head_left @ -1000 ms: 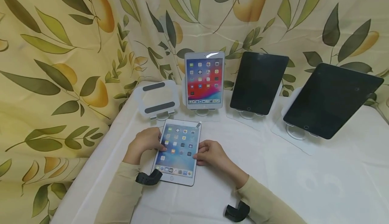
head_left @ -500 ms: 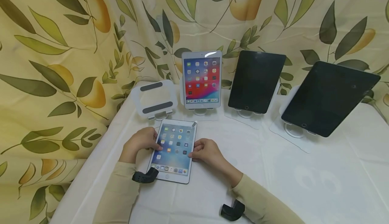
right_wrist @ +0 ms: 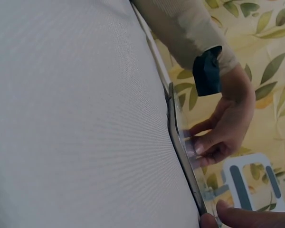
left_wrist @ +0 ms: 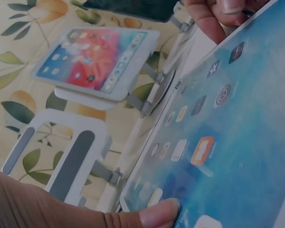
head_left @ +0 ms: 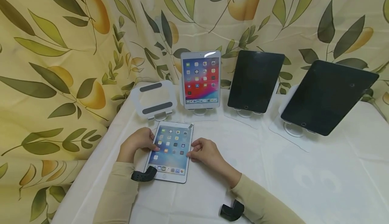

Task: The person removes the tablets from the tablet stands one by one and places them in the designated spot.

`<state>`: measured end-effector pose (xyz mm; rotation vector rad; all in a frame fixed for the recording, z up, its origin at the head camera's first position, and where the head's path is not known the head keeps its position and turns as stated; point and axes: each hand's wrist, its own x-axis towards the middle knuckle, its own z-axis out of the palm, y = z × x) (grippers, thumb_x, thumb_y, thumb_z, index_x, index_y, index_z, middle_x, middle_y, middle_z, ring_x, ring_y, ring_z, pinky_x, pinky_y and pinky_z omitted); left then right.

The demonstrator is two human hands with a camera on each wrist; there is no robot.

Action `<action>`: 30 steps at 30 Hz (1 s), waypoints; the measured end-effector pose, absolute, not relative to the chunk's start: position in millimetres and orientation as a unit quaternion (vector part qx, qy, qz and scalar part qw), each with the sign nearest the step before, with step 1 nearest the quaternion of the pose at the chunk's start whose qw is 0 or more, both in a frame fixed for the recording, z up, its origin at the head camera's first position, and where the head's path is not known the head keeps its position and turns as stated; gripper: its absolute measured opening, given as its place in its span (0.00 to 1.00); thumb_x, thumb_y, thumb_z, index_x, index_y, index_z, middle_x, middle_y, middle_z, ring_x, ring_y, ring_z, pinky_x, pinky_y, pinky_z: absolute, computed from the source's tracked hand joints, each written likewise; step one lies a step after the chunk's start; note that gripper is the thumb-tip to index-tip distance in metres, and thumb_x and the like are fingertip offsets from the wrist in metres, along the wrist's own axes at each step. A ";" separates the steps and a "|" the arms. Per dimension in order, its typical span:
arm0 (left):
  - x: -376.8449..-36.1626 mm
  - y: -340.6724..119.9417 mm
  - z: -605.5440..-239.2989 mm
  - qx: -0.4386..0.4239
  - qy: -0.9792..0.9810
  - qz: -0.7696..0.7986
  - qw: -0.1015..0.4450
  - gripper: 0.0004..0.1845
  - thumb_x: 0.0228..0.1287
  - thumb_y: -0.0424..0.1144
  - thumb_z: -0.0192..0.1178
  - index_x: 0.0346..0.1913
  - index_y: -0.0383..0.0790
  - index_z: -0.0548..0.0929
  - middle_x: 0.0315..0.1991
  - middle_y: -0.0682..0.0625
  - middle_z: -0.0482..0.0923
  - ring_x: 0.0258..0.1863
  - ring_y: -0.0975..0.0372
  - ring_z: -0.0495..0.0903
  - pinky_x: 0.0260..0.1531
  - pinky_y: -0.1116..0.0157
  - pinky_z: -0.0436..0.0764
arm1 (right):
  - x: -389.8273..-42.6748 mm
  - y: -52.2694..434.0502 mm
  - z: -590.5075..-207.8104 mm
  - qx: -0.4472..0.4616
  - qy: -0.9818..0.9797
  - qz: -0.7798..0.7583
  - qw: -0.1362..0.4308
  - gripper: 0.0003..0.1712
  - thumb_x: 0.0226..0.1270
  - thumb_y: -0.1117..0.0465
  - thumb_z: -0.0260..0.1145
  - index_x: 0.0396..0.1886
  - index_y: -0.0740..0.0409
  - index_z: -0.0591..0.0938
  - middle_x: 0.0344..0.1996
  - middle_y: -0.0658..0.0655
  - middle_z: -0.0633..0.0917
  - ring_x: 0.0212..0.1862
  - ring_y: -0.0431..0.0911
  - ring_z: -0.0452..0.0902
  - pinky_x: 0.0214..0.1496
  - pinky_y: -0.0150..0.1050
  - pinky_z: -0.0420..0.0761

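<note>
A small white tablet [head_left: 171,151] with a lit home screen is at the near left of the table, held from both sides. My left hand [head_left: 138,143] grips its left edge, thumb [left_wrist: 152,216] lying on the glass over the tablet [left_wrist: 218,142]. My right hand [head_left: 205,151] pinches the right edge with curled fingers. In the right wrist view the tablet [right_wrist: 183,152] shows edge-on, with the left hand [right_wrist: 225,123] beyond it and a right fingertip [right_wrist: 237,216] at its near corner.
Just behind the held tablet stands an empty white stand [head_left: 155,99]. To its right a lit white tablet [head_left: 200,78] and two dark tablets [head_left: 255,80] [head_left: 328,95] lean on stands. A white cloth [head_left: 273,183] covers the table; a leaf-print curtain [head_left: 60,48] hangs behind.
The held tablet and both hands have shifted a little to the left and toward me. The grip of both hands looks the same.
</note>
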<state>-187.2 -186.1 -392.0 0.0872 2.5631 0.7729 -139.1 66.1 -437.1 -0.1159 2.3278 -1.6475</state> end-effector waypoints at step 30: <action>-193.7 -160.0 -399.1 0.012 0.913 0.403 0.066 0.28 0.50 0.38 0.72 0.54 0.32 0.74 0.38 0.42 0.81 0.31 0.57 0.80 0.31 0.63 0.79 | -144.2 78.0 -417.9 -0.044 0.836 -0.532 0.128 0.25 0.53 0.59 0.74 0.49 0.65 0.77 0.28 0.53 0.84 0.24 0.43 0.78 0.28 0.35 0.80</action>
